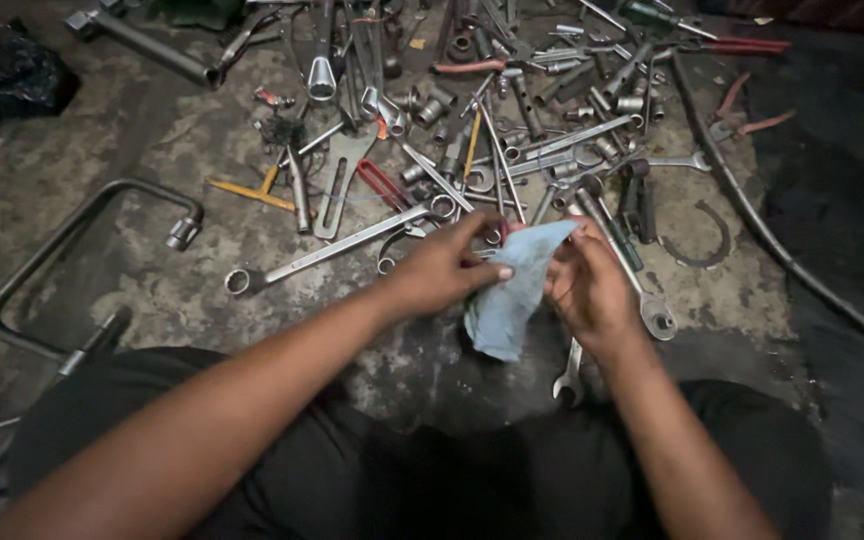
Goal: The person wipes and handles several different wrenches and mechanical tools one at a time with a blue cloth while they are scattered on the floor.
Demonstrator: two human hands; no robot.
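Black-trousered knees fill the bottom edge, with two bare forearms reaching forward over them. Left hand (447, 268) and right hand (587, 285) both pinch a pale blue cloth (512, 290) between them, fingers closed on it; the cloth hangs down and toward the knees. Whatever it may wrap is hidden. A combination spanner (569, 375) lies on the concrete floor (132, 200) just below the right hand, its long axis pointing toward the camera. Beyond sprawls a pile of wrenches and sockets (512, 120), too tangled to separate.

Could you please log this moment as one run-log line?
left hand: grips light blue cloth | right hand: grips cloth | in front: pile of wrenches and sockets on concrete floor
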